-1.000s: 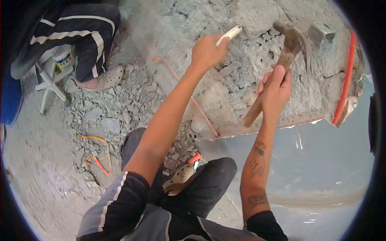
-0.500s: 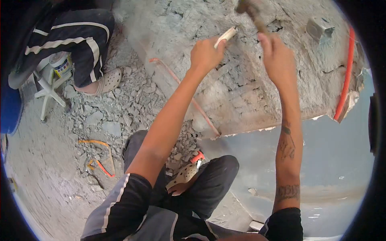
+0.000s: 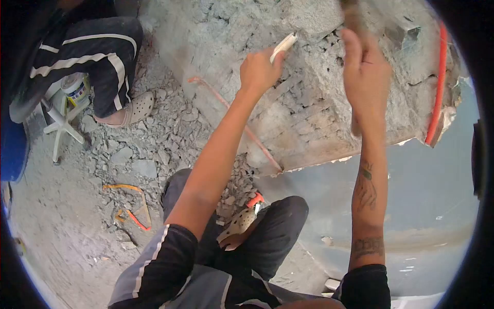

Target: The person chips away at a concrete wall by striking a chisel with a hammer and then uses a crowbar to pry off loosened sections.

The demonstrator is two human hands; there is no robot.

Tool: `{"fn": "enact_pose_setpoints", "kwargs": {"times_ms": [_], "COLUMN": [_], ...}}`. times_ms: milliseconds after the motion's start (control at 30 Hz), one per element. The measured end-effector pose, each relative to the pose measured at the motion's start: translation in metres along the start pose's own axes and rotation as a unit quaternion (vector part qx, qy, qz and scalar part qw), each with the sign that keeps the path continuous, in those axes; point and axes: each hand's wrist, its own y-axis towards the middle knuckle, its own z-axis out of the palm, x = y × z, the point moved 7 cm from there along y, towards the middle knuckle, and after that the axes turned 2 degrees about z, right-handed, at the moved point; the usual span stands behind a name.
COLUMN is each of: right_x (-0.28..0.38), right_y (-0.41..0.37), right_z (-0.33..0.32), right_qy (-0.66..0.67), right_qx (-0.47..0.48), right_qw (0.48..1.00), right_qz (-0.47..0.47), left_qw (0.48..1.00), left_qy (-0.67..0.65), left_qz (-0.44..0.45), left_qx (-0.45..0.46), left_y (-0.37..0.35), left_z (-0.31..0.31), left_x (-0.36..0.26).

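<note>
Chipped grey masonry (image 3: 319, 118) fills the upper view, with rubble (image 3: 149, 141) at its left. Another person's striped trouser leg (image 3: 110, 72) is near a tub (image 3: 75, 88) with a label too small to read. Down the masonry's right side runs 1 orange tube (image 3: 439, 87). The right hand (image 3: 368, 77) is closed round a hammer (image 3: 356, 18), blurred above the fist, handle end below, long axis roughly vertical in view. The left hand (image 3: 257, 72) wraps a cream-coloured rod (image 3: 283, 47) that juts past the thumb, pointing up and right; I cannot tell whether its tip touches masonry.
</note>
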Motion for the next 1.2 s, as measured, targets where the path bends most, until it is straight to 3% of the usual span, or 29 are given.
{"fn": "enact_pose_setpoints", "kwargs": {"times_ms": [67, 100, 200, 267, 300, 400, 467, 567, 600, 633, 700, 767, 833, 900, 967, 1000, 1067, 1200], "right_x": [0.007, -0.005, -0.051, -0.067, -0.062, -0.014, 0.009, -0.010, -0.016, -0.024, -0.066, -0.083, -0.102, -0.118, -0.109, -0.104, -0.096, -0.087], "right_y": [-0.005, -0.007, 0.002, 0.005, 0.010, 0.007, 0.008, 0.012, 0.013, 0.010, 0.001, -0.038, -0.091, -0.150, -0.203, -0.221, -0.252, -0.252], "right_z": [-0.022, -0.011, 0.043, 0.075, 0.067, 0.013, -0.023, -0.012, 0.001, 0.005, 0.048, 0.053, 0.055, 0.064, 0.069, 0.070, 0.080, 0.083], "right_qy": [0.133, 0.133, 0.032, -0.088, -0.087, -0.081, 0.088, 0.025, 0.085, 0.088, -0.092, -0.103, 0.008, 0.117, 0.298, 0.309, 0.455, 0.545], "right_qx": [-0.161, -0.161, -0.090, 0.135, 0.130, 0.078, -0.101, -0.164, -0.090, -0.097, 0.150, 0.204, 0.201, 0.224, 0.220, 0.213, 0.155, 0.089], "right_qw": [0.977, 0.977, 0.991, 0.986, 0.986, 0.994, 0.988, 0.979, 0.988, 0.987, 0.984, 0.973, 0.974, 0.932, 0.822, 0.819, 0.724, 0.652], "right_qz": [-0.048, -0.048, -0.089, -0.042, -0.049, -0.001, -0.081, -0.117, -0.091, -0.089, -0.002, 0.029, 0.107, 0.260, 0.433, 0.434, 0.495, 0.520], "left_qw": [1.000, 1.000, 1.000, 1.000, 1.000, 1.000, 0.999, 0.998, 0.997, 0.996, 0.989, 0.994, 0.995, 0.995, 0.995, 0.995, 0.990, 0.975], "left_qy": [0.012, 0.022, 0.013, 0.007, 0.004, 0.015, 0.032, 0.054, 0.062, 0.065, 0.141, 0.093, 0.044, 0.088, 0.093, 0.090, 0.131, 0.217], "left_qz": [0.004, 0.009, 0.024, 0.013, 0.001, 0.004, 0.007, 0.027, 0.043, 0.049, 0.045, 0.062, 0.072, 0.037, 0.045, 0.043, 0.040, 0.041], "left_qx": [0.003, 0.003, -0.003, 0.004, -0.015, 0.003, 0.014, -0.007, -0.035, -0.035, 0.028, -0.009, -0.052, -0.014, -0.001, 0.007, 0.030, 0.042], "left_y": [0.000, 0.000, -0.003, -0.015, -0.008, -0.005, -0.003, -0.001, -0.001, 0.001, 0.003, 0.003, 0.008, 0.009, 0.005, 0.003, -0.005, -0.024], "left_z": [0.001, 0.001, 0.000, 0.014, 0.017, 0.013, 0.010, -0.005, -0.015, -0.027, -0.044, -0.048, -0.061, -0.070, -0.072, -0.072, -0.073, -0.078], "left_x": [0.002, 0.001, 0.001, 0.012, 0.022, 0.020, 0.018, 0.009, 0.003, -0.003, -0.015, -0.003, 0.005, 0.012, 0.021, 0.027, 0.037, 0.059]}}
